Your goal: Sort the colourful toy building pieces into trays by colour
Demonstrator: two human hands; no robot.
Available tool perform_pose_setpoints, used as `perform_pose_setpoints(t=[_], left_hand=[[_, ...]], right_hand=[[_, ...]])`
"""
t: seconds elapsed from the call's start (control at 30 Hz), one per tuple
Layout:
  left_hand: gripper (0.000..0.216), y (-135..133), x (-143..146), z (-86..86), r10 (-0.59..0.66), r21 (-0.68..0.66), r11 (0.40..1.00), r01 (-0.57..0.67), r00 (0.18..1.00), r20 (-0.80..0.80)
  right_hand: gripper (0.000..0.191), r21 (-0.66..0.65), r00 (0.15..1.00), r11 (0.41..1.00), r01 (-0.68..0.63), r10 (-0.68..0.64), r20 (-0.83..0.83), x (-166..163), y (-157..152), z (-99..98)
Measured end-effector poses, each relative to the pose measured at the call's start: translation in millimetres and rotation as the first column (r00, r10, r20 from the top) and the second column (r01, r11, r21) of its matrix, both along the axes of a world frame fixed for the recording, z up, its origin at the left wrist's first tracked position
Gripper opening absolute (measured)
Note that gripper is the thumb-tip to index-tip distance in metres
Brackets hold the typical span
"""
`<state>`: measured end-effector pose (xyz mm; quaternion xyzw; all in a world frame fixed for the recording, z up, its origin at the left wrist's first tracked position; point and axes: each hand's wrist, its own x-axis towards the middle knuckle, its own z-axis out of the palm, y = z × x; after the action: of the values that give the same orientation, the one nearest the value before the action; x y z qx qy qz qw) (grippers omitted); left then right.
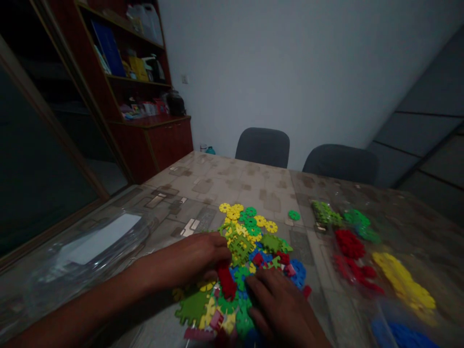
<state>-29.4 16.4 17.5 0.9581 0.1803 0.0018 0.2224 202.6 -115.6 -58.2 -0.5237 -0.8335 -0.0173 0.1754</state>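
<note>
A loose pile of plastic building pieces (250, 232) in several colours lies on the table in front of me. My left hand (205, 256) reaches into its left side with the fingers bent, closed on a red piece (226, 281) that sticks out below the fingertips. Resting low over the pile's near right side is my right hand (279, 304), its thumb and fingers apart and nothing visibly held. Green disc pieces (244, 316) lie beside its fingers. Close to the left hand is a square green notched piece (193, 307). The palms hide part of the pile.
On the right lie clear bags with light green (326, 212), red (350, 243), yellow (404, 282) and blue pieces (409, 336). A clear plastic package with a white sheet (107, 238) is at left. One green disc (294, 215) sits apart. Two chairs (264, 145) stand behind the table.
</note>
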Motion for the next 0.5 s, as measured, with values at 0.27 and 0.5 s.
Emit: perform_pose_setpoints(t=[0.27, 0.5], left_hand=[[0.006, -3.9, 4.5, 0.4, -0.007, -0.038, 0.999, 0.008, 1.0, 0.023], [0.004, -3.2, 1.0, -0.9, 0.029, -0.072, 0.997, -0.026, 0.999, 0.044]], right_hand=[[0.023, -0.216, 0.998, 0.976, 0.03, -0.042, -0.052, -2.3, 7.3, 6.3], [0.012, -0.186, 1.0, 0.983, 0.009, -0.004, 0.026, -8.7, 2.4, -2.1]])
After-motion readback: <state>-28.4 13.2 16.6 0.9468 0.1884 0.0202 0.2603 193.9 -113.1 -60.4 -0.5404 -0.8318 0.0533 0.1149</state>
